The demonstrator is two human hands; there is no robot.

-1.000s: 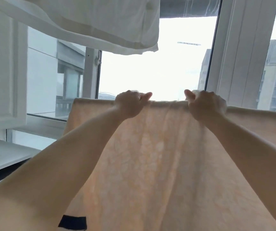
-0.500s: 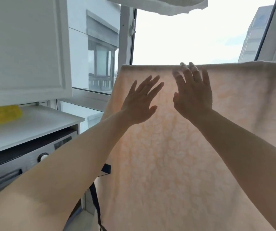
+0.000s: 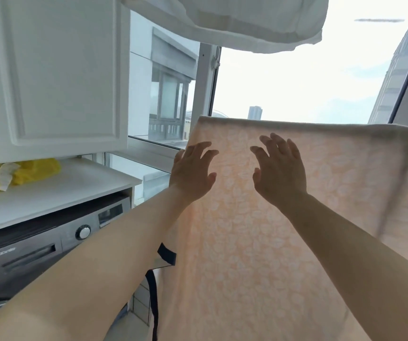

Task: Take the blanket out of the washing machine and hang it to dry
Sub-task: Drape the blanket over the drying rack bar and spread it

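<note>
A pale orange blanket (image 3: 259,242) with a white leaf pattern hangs in front of the window, draped over a support I cannot see along its top edge. My left hand (image 3: 191,172) is open with spread fingers, at the blanket's left edge. My right hand (image 3: 280,169) is open too, fingers spread, just in front of the cloth's upper middle. Neither hand holds anything. The grey washing machine (image 3: 50,249) stands at the lower left under a white shelf.
A white cupboard door (image 3: 50,75) fills the upper left. Yellow bags (image 3: 18,174) lie on the white shelf (image 3: 75,190). White laundry (image 3: 235,23) hangs overhead. A dark strap (image 3: 155,291) dangles beside the blanket. Window frames (image 3: 206,82) stand behind.
Both hands let go of the blanket's top edge, opened and dropped lower in front of the cloth. The view swung left and down, bringing the washing machine and shelf into sight.
</note>
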